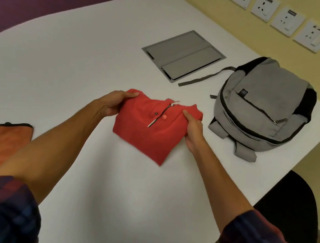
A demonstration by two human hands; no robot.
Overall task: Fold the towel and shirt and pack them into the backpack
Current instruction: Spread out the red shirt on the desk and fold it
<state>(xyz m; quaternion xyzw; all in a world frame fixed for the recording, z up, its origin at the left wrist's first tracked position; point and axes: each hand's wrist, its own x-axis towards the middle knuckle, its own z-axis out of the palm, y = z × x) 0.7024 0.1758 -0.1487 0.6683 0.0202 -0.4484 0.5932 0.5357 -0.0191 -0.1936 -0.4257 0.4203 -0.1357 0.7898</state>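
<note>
A white table (64, 60) fills most of the room in front of me, with a grey hatch panel (181, 54) set flush into it. The grey backpack (259, 108) lies flat toward the right edge, its zips closed. The red shirt (147, 131) sits folded at the middle of the table, collar up. An orange towel (8, 144) lies at the left edge, partly under the forearm. The left hand (110, 104) grips the shirt's left shoulder, thumb on top. The right hand (192, 131) pinches its right side, fingers curled beneath.
</note>
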